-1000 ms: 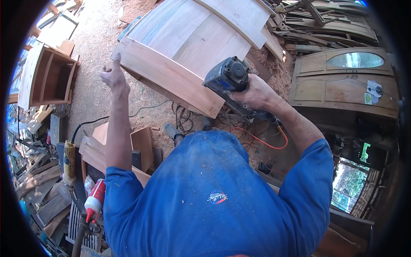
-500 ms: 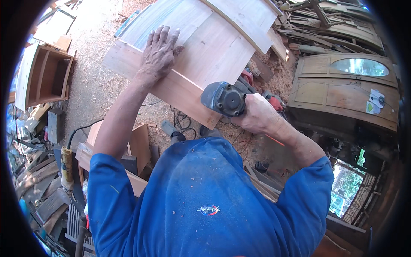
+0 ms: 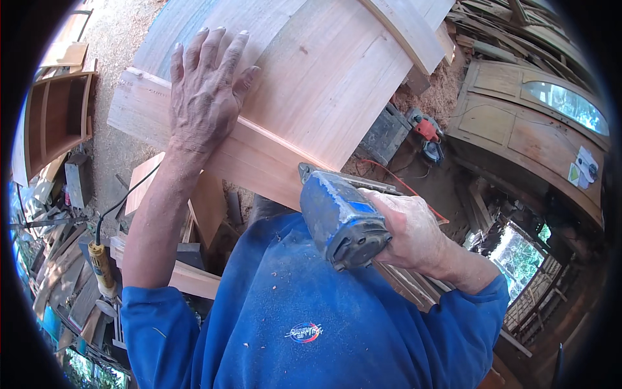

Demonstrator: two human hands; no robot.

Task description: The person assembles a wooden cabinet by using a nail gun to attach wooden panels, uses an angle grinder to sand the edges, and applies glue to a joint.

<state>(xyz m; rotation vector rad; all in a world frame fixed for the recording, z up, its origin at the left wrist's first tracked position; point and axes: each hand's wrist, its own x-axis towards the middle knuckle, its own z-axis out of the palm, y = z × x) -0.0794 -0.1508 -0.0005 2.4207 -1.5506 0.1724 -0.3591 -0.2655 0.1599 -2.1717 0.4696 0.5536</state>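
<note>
My left hand (image 3: pixel 206 97) lies flat with its fingers spread, across the joint between a pale wooden panel (image 3: pixel 324 71) and the reddish board (image 3: pixel 259 162) along its near edge. In my right hand (image 3: pixel 408 227) is a worn blue and black nail gun (image 3: pixel 334 211), its handle mostly hidden by my fingers. The tool is tilted, with its round cap toward me and its nose at the board's right part, close to the raised strip. Whether the nose presses on the wood I cannot tell. A curved wooden rail (image 3: pixel 405 32) crosses the panel farther off.
A red and grey power tool (image 3: pixel 427 133) sits on the floor at right, near an orange cord. Wooden doors with oval glass (image 3: pixel 505 126) stand beyond it. At left are an open cabinet (image 3: pixel 58 123), a yellow corded tool (image 3: pixel 101 269) and scrap wood (image 3: pixel 61 272).
The nail gun has come nearer to me and tilted, its nose now at the board. My left hand remains flat on the wood. The whole view has shifted closer to the panel.
</note>
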